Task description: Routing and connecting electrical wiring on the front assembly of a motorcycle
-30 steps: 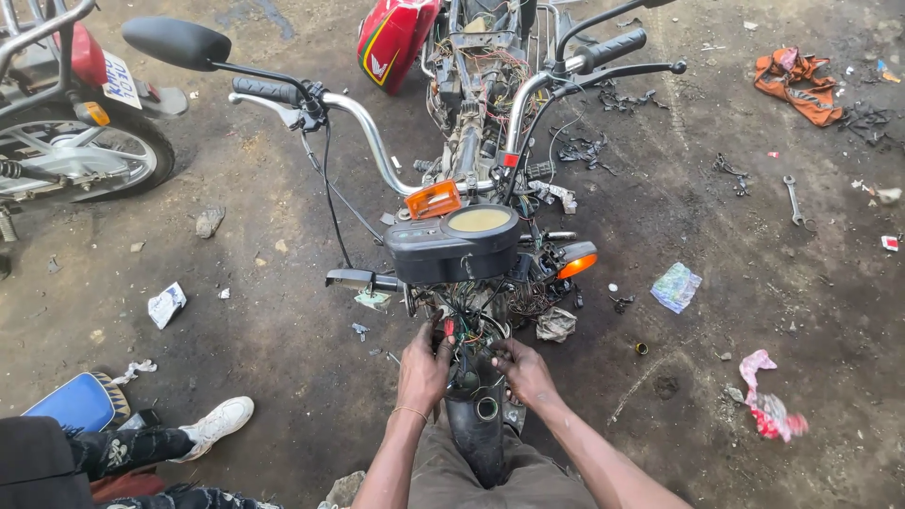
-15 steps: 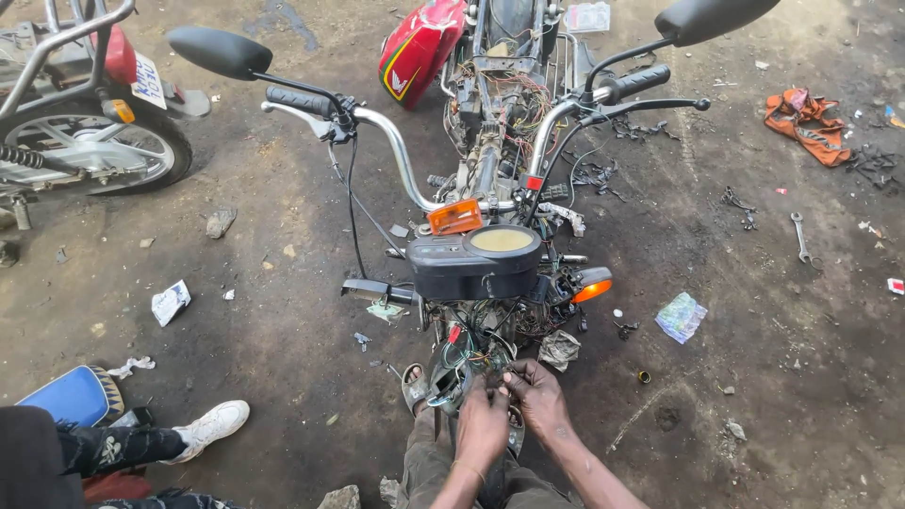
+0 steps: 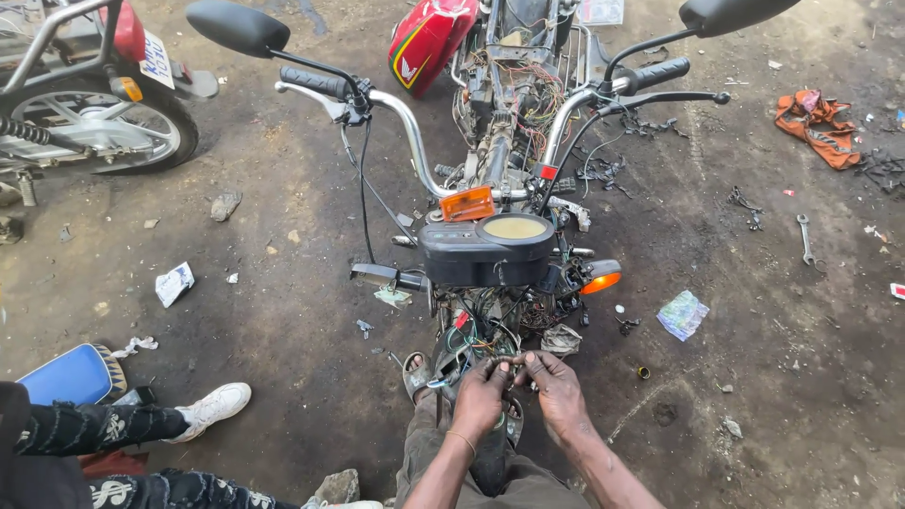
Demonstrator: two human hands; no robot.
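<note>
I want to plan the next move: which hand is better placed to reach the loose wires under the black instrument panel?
The left hand, probably. Its fingertips sit right at the wire bundle below the instrument panel, directly under the tangle. The right hand touches it at the fingertips but lies slightly further to the side.

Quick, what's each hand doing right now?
Left hand: fingers closed, pinching the wire bundle under the dashboard.
Right hand: fingers curled, pinching the same bundle.

The instrument cluster [image 3: 490,250] is taken as landmark: the wiring bundle [image 3: 485,330] is found just below it, both hands beneath that, a wrench [image 3: 804,238] well right, a crumpled paper [image 3: 174,283] left.
</note>
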